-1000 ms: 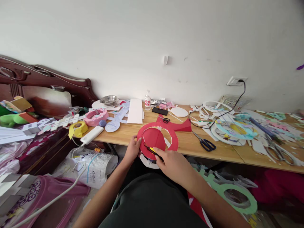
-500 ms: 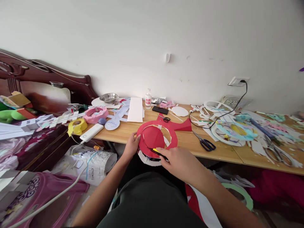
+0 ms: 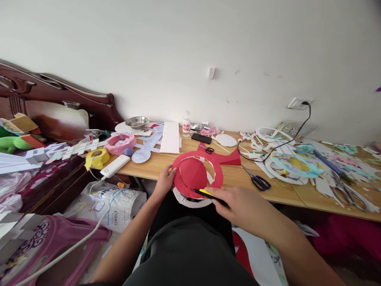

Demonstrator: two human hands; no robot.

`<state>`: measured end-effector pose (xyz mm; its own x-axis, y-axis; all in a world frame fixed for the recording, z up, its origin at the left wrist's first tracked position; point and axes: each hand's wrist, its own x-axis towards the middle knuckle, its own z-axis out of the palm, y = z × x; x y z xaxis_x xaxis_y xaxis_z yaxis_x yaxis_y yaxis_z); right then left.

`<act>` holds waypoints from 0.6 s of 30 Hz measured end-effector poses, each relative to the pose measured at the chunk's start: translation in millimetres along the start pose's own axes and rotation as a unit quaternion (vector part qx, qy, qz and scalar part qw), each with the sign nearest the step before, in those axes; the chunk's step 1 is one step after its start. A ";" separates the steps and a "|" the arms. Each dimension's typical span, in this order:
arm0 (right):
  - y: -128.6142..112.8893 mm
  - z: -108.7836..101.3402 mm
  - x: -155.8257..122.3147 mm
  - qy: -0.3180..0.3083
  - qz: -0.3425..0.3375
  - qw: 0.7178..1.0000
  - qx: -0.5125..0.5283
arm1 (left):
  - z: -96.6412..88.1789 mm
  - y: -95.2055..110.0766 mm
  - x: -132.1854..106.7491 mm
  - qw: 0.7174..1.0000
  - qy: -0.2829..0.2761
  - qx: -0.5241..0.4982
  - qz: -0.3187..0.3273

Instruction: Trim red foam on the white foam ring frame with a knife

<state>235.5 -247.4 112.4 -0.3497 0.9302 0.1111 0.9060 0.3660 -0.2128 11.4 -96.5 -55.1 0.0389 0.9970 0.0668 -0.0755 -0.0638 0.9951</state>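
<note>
At the table's front edge lies a round red paper piece [image 3: 214, 180], partly cut through around its inner circle. Under it shows a white ring [image 3: 193, 203]. My left hand [image 3: 166, 180] grips the red piece by its left rim, thumb on top. A black and yellow utility knife [image 3: 210, 194] is in my right hand [image 3: 235, 201], its tip over the lower part of the red piece. Navy-handled scissors [image 3: 258, 182] lie just to the right, and smaller black scissors [image 3: 207, 149] rest behind on more red paper [image 3: 230, 157].
A plastic bottle [image 3: 186, 125] and a black phone [image 3: 201, 138] stand and lie at the back. Paper rings [image 3: 285, 176] and scraps cover the right side. A white power bank [image 3: 115, 166], yellow tape roll [image 3: 97, 159] and pink ring [image 3: 120, 143] are at left.
My right hand has moved to the right with the utility knife, whose tip has shifted along the lower part of the red paper. My left hand keeps its hold.
</note>
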 end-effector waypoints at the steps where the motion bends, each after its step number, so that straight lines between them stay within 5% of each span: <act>1: 8.7 -2.0 -4.3 0.015 -0.003 1.000 0.013 | -1.8 -1.0 -0.1 1.000 0.008 -0.008 -0.003; 3: 33.8 3.2 -8.0 0.066 0.022 0.997 0.019 | -6.1 -2.7 -1.2 0.999 0.024 -0.032 -0.011; 6: 86.0 39.4 4.4 0.167 0.151 0.974 -0.020 | -13.2 -2.5 -4.9 0.995 0.039 -0.090 -0.027; 11: 160.2 117.8 45.8 0.104 0.224 0.965 -0.094 | -18.5 4.2 -12.3 0.978 0.023 -0.200 -0.057; 14: 167.3 125.5 55.6 0.124 0.227 0.960 -0.103 | -14.9 6.6 -16.6 0.967 0.020 -0.247 -0.061; 18: 121.1 102.9 47.8 0.302 0.154 0.941 0.015 | -3.3 5.6 -24.6 0.954 0.024 -0.292 -0.055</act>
<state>303.9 -155.9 -7.9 0.1367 0.8114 0.5683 0.9315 0.0899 -0.3525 6.7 -121.2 -51.4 0.0331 0.9980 -0.0535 -0.6174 0.0625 0.7842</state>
